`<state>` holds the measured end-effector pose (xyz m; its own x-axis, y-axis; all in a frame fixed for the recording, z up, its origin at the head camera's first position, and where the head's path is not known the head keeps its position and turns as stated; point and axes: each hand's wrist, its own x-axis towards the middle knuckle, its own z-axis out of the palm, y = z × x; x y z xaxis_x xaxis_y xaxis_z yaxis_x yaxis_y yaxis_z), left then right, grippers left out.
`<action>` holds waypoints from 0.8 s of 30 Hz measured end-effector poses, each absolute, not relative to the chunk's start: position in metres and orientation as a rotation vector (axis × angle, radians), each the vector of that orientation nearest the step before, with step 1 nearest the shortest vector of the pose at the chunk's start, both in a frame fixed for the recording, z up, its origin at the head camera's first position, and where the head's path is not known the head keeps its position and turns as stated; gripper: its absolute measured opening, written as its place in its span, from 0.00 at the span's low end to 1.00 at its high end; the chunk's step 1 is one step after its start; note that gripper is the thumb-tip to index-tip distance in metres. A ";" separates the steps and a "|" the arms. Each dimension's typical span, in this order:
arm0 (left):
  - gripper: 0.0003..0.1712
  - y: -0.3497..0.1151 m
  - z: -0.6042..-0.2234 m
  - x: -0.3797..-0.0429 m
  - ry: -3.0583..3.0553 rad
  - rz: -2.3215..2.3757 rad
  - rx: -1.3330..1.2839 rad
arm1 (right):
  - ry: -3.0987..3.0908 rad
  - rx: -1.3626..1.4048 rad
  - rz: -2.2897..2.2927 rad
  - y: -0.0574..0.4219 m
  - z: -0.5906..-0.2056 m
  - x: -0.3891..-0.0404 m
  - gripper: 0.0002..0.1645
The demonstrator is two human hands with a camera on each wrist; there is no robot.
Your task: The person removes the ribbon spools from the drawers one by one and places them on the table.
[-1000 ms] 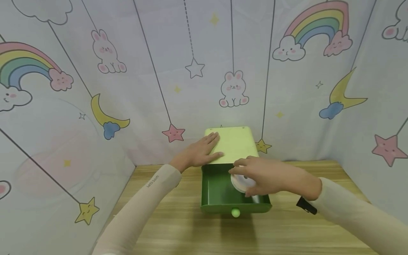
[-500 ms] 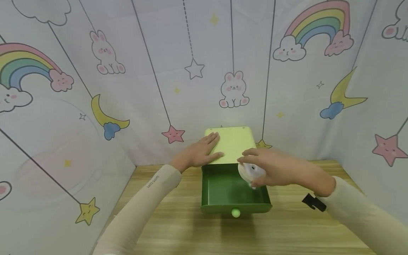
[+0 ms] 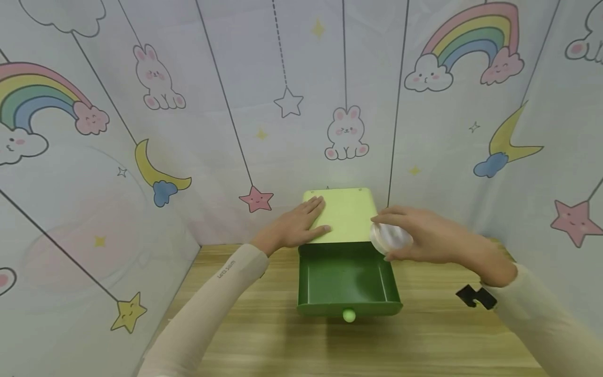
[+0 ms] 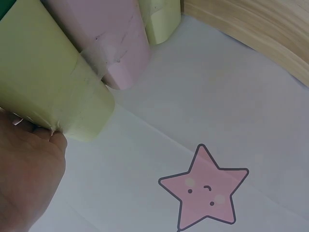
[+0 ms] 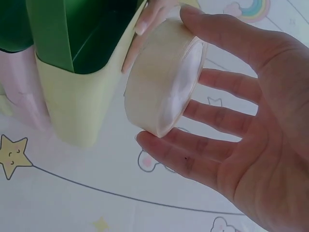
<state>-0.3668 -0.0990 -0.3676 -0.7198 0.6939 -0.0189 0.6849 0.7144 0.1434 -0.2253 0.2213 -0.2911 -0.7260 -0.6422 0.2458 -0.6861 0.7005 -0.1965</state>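
Note:
My right hand [image 3: 431,238] holds a thick round disc [image 5: 154,82] with a cream side and a white face, pinched between thumb and fingertips. Its exact kind is unclear. In the head view the disc hangs by the right edge of a pale yellow-green drawer unit [image 3: 346,214]. A dark green drawer [image 3: 339,309] stands pulled out at the unit's front, with a round light-green knob [image 3: 349,315]. My left hand [image 3: 294,225] rests flat on the unit's top, thumb spread toward the front edge. In the left wrist view part of that hand is cut off.
Beneath the top tier, the left wrist view shows a pink tier [image 4: 108,34] and another yellow one [image 4: 161,21]. A wooden table [image 3: 264,335] supports the unit. White cloth walls [image 3: 212,115] printed with rabbits, stars and rainbows enclose the back and sides.
My right hand has lifted the disc up out of the open drawer and carried it to the right. My left hand stays on top of the unit.

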 end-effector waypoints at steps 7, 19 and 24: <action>0.53 -0.100 -0.366 -0.365 2.832 0.204 1.143 | -2.669 1.068 0.430 0.235 -0.299 -0.228 0.40; 0.53 -0.099 -0.366 -0.366 2.843 0.154 1.162 | -2.755 0.900 0.482 0.262 -0.321 -0.235 0.39; 0.53 -0.100 -0.367 -0.366 2.845 0.149 1.159 | -2.770 0.862 0.518 0.272 -0.331 -0.244 0.39</action>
